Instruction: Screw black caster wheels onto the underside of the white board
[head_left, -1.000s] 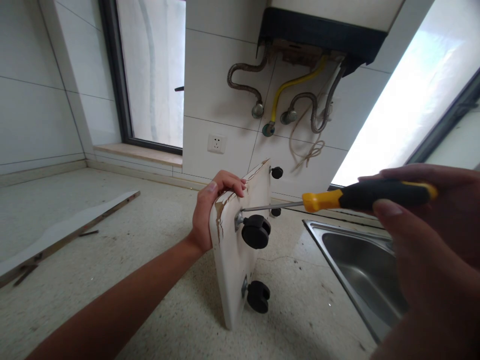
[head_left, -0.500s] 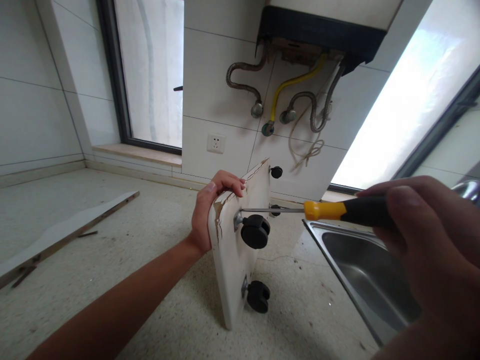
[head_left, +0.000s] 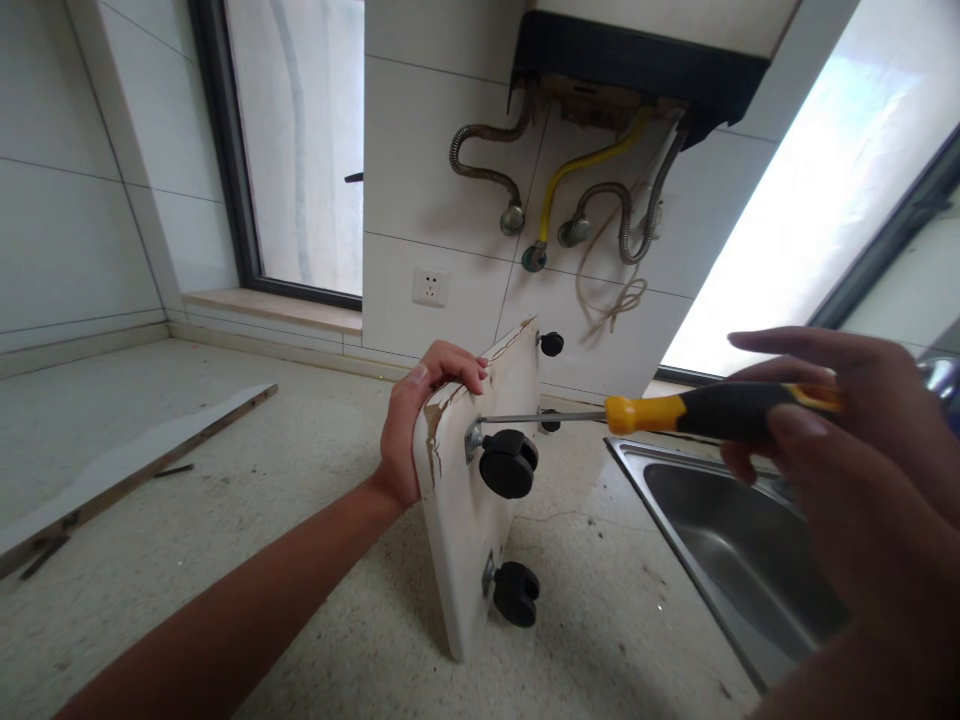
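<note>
A white board [head_left: 469,530] with chipped, peeling edges stands on its side on the countertop. My left hand [head_left: 420,410] is closed over its upper near corner. Black casters are fixed to the board's right face: an upper near caster [head_left: 510,463], a lower near caster [head_left: 516,593] and two smaller-looking ones at the far end. My right hand [head_left: 840,440] holds a screwdriver [head_left: 652,413] by its black and yellow handle, thumb below and index finger lifted off. The shaft runs level to the left, its tip at the upper near caster's metal plate [head_left: 473,440]. The screw itself is too small to make out.
A steel sink [head_left: 735,540] is set into the speckled countertop [head_left: 337,600] at right. On the left lies a long white strip [head_left: 150,460] with dark metal bits. A water heater [head_left: 637,70] with hoses hangs above, over a wall socket [head_left: 431,287].
The fingers of my right hand have loosened and opened around the screwdriver handle, showing more of it. The tip stays at the caster plate. My left hand and the board have hardly moved.
</note>
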